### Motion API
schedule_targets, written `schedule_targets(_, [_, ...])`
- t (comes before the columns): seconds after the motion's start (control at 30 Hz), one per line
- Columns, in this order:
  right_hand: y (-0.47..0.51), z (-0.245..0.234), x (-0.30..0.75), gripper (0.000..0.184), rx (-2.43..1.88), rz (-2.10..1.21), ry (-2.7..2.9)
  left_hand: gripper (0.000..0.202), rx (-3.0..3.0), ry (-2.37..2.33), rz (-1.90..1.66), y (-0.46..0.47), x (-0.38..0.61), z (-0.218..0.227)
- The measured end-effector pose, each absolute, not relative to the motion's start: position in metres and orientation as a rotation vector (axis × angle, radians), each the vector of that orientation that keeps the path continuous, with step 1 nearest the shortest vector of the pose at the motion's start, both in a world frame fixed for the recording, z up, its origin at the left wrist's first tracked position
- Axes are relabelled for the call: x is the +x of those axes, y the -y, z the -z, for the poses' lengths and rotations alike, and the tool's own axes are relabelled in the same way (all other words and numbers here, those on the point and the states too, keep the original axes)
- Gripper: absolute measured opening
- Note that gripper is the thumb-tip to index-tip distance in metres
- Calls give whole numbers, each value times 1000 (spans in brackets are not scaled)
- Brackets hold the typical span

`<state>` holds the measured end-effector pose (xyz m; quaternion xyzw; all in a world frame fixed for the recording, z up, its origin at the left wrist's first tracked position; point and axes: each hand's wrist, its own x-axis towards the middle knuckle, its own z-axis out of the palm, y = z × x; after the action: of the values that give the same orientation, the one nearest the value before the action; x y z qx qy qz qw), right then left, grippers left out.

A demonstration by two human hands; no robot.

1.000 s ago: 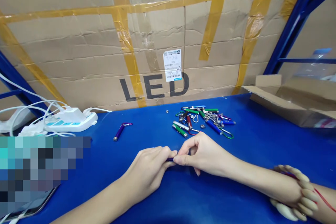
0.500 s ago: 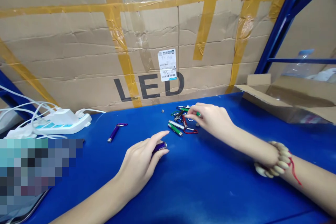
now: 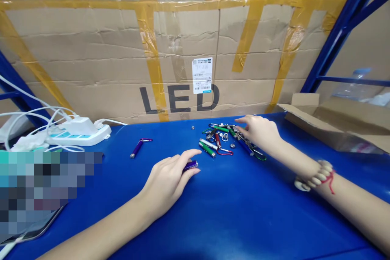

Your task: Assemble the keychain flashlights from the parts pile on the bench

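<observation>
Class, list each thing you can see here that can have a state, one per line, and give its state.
Left hand: curled around a purple tube.
Purple tube: held, one end showing.
Right hand: over the pile, grip unclear.
Second purple tube: lying apart from the pile.
Green tube: lying beside the silver tube.
Power strip: plugged into.
Small box: open.
Large carton: taped.

Purple tube partly hidden inside the left hand.
</observation>
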<state>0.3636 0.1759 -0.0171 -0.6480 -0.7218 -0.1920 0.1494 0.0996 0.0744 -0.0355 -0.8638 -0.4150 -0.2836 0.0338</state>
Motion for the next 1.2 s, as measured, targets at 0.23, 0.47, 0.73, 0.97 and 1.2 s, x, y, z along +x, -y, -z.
schedule_targets(0.23, [-182,18,371,18,-2036,461,2126,27,-2672,1331,825,-74,98,36])
schedule_targets(0.47, [-183,23,370,12,-1979,459,2138,19,-2681,1378,763,-76,98,34])
schedule_targets(0.73, [-183,25,369,25,-1851,428,2123,17,-2700,1320,804,-76,97,34])
schedule_targets(0.97, [-175,19,360,16,-1262,239,2060,19,-2712,1316,823,-77,97,34])
schedule_targets(1.2, [-146,26,327,10,-840,-33,2243,18,-2695,1380,752,-78,98,33])
